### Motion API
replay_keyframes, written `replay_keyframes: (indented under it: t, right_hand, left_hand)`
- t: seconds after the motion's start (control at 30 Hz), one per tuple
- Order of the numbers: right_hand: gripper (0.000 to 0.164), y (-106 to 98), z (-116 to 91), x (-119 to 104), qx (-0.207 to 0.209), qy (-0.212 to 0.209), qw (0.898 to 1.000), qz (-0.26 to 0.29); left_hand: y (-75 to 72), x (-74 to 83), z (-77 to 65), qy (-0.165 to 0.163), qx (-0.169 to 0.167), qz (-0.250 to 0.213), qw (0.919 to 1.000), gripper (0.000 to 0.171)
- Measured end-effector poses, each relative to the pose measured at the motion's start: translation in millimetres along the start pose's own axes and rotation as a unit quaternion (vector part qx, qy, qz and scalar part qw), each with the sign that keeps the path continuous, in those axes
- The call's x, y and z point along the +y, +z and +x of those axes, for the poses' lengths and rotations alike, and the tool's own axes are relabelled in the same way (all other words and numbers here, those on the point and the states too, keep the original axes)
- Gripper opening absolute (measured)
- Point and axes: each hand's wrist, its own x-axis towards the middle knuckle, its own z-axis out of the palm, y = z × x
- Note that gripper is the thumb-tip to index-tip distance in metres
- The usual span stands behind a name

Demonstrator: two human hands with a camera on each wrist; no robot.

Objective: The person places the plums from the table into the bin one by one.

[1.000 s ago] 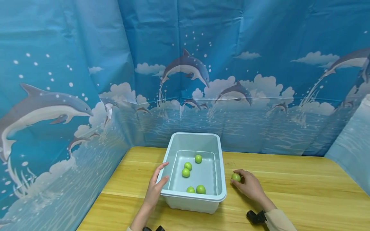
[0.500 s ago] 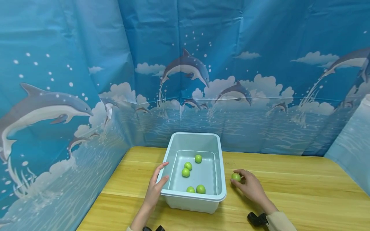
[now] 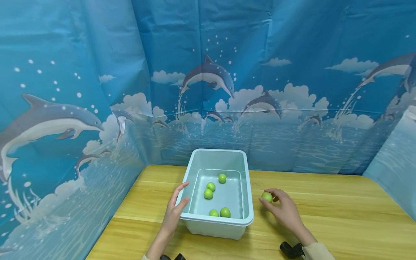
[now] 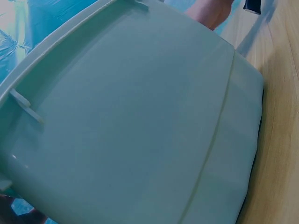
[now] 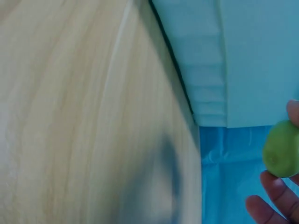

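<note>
A pale blue-green plastic bin [image 3: 214, 219] stands on the wooden table, with several small round green fruits [image 3: 208, 194] lying on its floor. My left hand [image 3: 173, 211] holds the bin's left rim, thumb and index fingertip reaching over the edge; the other fingers are hidden outside the wall. The left wrist view is filled by the bin's side wall [image 4: 131, 112]. To the right of the bin, my right hand [image 3: 286, 209] pinches another green fruit [image 3: 267, 196] between thumb and fingers. The right wrist view shows that fruit [image 5: 281, 150] at its right edge, a small dimple facing the camera.
A blue dolphin-print sheet [image 3: 292, 126] hangs behind the table [image 3: 341, 213] and along its left side. The bin's far wall is close to the back sheet. Black wrist devices [image 3: 291, 250] sit below both hands.
My right hand has shifted slightly up and to the right with the green fruit between its fingers. The left hand keeps its place on the bin rim.
</note>
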Motion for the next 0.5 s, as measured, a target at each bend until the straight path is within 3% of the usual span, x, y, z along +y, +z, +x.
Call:
replay_keyframes:
  t: [0.5]
  right_hand:
    - [0.032, -9.7, -7.8, -22.8, 0.087, -0.049, 0.995, 0.017]
  left_hand:
    - [-0.3, 0.6, -0.2, 0.0, -0.001, 0.0, 1.0, 0.047]
